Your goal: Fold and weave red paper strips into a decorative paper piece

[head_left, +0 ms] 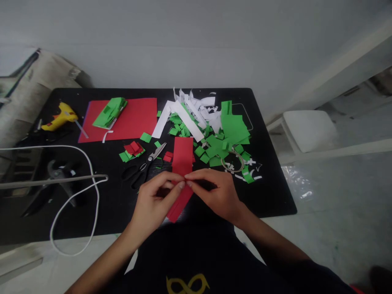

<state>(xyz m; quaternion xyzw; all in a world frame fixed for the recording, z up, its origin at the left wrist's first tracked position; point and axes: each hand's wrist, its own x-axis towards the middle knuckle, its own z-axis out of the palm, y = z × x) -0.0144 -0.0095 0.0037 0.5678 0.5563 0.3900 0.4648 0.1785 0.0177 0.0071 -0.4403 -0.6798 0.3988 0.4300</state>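
A red paper strip (183,153) runs from the middle of the table toward me, its lower part turned at an angle to its upper part. I cannot tell whether this is one bent strip or two pieces. My left hand (157,196) pinches the red paper between thumb and forefinger. Meeting it tip to tip, my right hand (216,192) pinches at the same spot from the other side. The fingertips hide the exact point of grip. Black-handled scissors (148,161) lie spread apart just beyond my left hand, beside small red paper pieces (168,157).
White paper strips (191,112) and green scraps (234,128) pile up at the back right, near a tape roll (232,161). A red sheet (137,118) carries folded green paper (110,112). Leftward are a yellow glue gun (63,116), pliers (61,175) and a white cable (98,196).
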